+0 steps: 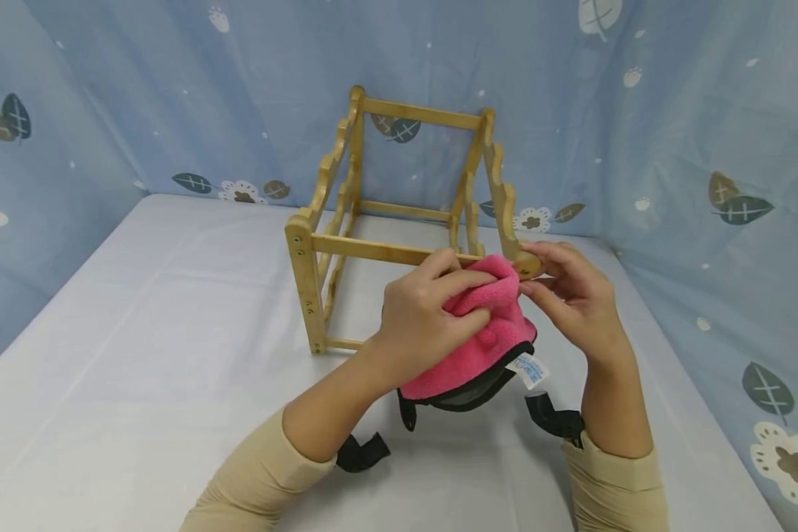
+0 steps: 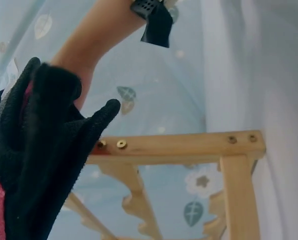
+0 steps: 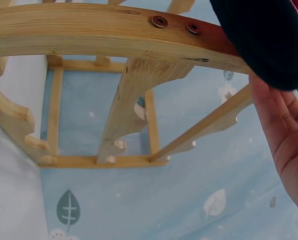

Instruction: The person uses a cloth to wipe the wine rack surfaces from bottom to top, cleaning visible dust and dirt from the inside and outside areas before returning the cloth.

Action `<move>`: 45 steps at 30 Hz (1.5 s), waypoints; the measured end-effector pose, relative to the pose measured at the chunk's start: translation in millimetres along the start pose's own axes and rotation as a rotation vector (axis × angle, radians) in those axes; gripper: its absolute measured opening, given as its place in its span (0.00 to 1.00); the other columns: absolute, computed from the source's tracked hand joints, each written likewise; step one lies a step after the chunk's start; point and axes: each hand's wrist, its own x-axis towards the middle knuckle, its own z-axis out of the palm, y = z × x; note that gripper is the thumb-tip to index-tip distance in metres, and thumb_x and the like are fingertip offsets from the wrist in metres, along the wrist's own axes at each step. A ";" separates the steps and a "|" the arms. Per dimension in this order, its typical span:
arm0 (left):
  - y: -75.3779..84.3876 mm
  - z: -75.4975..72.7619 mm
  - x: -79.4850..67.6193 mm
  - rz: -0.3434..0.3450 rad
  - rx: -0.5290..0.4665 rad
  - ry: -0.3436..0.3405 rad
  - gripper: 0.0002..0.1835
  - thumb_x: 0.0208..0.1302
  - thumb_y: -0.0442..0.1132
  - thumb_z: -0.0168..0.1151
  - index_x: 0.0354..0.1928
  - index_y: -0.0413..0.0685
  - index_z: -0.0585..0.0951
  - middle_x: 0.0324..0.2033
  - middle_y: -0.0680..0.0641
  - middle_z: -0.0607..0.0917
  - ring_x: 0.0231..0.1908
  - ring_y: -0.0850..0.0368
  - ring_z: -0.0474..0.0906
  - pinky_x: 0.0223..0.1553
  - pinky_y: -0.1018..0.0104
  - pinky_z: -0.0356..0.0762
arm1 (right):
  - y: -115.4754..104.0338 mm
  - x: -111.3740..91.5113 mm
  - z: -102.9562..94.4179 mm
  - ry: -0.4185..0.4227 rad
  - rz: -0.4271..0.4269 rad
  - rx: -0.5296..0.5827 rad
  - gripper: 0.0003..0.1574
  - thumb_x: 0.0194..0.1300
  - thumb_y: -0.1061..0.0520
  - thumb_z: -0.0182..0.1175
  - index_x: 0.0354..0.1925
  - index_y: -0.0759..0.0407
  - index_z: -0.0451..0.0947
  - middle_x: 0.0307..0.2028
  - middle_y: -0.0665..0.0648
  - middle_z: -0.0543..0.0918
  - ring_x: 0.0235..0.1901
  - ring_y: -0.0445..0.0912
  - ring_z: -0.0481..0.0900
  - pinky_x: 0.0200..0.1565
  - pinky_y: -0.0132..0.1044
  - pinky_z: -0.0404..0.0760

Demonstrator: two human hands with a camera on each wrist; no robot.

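A pink fleecy cloth [image 1: 468,362] with black trim, a dark underside and a white label hangs over the near right corner of a wooden rack [image 1: 372,249]. My left hand [image 1: 425,314] grips a bunched fold of it, fingers curled into the pink pile. On the right, my right hand [image 1: 575,295] holds the rack's rounded corner between its fingers and thumb, right beside the cloth. In the left wrist view the cloth's black side [image 2: 44,150] hides my left fingers. The right wrist view shows my right hand [image 3: 286,132] below a dark fold at the rail's end.
The rack has notched side rails and stands on a white-covered table [image 1: 106,355]. Blue leaf-patterned curtains [image 1: 539,74] enclose the back and sides. Black curved wrist mounts [image 1: 554,417] hang by both forearms.
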 end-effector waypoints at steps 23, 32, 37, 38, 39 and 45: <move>-25.0 -92.8 -19.0 -0.033 0.232 0.126 0.11 0.47 0.33 0.71 0.35 0.37 0.85 0.25 0.44 0.74 0.24 0.57 0.72 0.23 0.65 0.75 | 0.0 0.6 3.9 0.045 -0.017 0.094 0.32 0.60 0.59 0.63 0.51 0.85 0.67 0.46 0.54 0.79 0.40 0.40 0.81 0.37 0.25 0.79; -33.1 -129.1 -33.3 -0.120 0.312 0.132 0.14 0.45 0.32 0.73 0.37 0.37 0.85 0.24 0.43 0.71 0.26 0.61 0.68 0.28 0.79 0.68 | -1.5 -0.6 4.0 0.036 -0.006 0.055 0.33 0.61 0.57 0.62 0.51 0.84 0.67 0.46 0.53 0.79 0.39 0.39 0.81 0.36 0.24 0.79; -37.2 -129.0 -41.7 -0.087 0.276 0.119 0.13 0.44 0.32 0.72 0.35 0.36 0.85 0.24 0.45 0.71 0.25 0.62 0.67 0.26 0.79 0.68 | -1.5 -0.6 4.5 0.035 0.000 0.056 0.33 0.61 0.57 0.62 0.52 0.84 0.66 0.46 0.53 0.79 0.39 0.39 0.81 0.37 0.25 0.79; -37.6 -126.9 -43.6 -0.073 0.254 0.113 0.12 0.43 0.32 0.71 0.34 0.36 0.85 0.23 0.45 0.71 0.24 0.62 0.67 0.25 0.78 0.68 | -1.6 -0.6 4.6 0.037 -0.001 0.062 0.33 0.61 0.57 0.62 0.52 0.84 0.66 0.46 0.53 0.79 0.39 0.40 0.81 0.37 0.25 0.79; -38.0 -124.2 -45.6 -0.056 0.225 0.103 0.13 0.43 0.31 0.71 0.34 0.36 0.85 0.24 0.46 0.71 0.25 0.63 0.67 0.24 0.77 0.68 | -1.7 -0.6 4.7 0.037 -0.002 0.066 0.32 0.61 0.57 0.62 0.52 0.84 0.66 0.47 0.53 0.79 0.39 0.40 0.81 0.37 0.25 0.79; -37.9 -95.5 -57.7 0.033 0.037 -0.011 0.14 0.40 0.30 0.71 0.35 0.40 0.85 0.24 0.49 0.72 0.24 0.64 0.67 0.22 0.77 0.69 | -2.4 -0.7 5.1 0.038 -0.014 0.070 0.32 0.61 0.58 0.62 0.52 0.85 0.66 0.46 0.54 0.79 0.38 0.40 0.80 0.36 0.24 0.79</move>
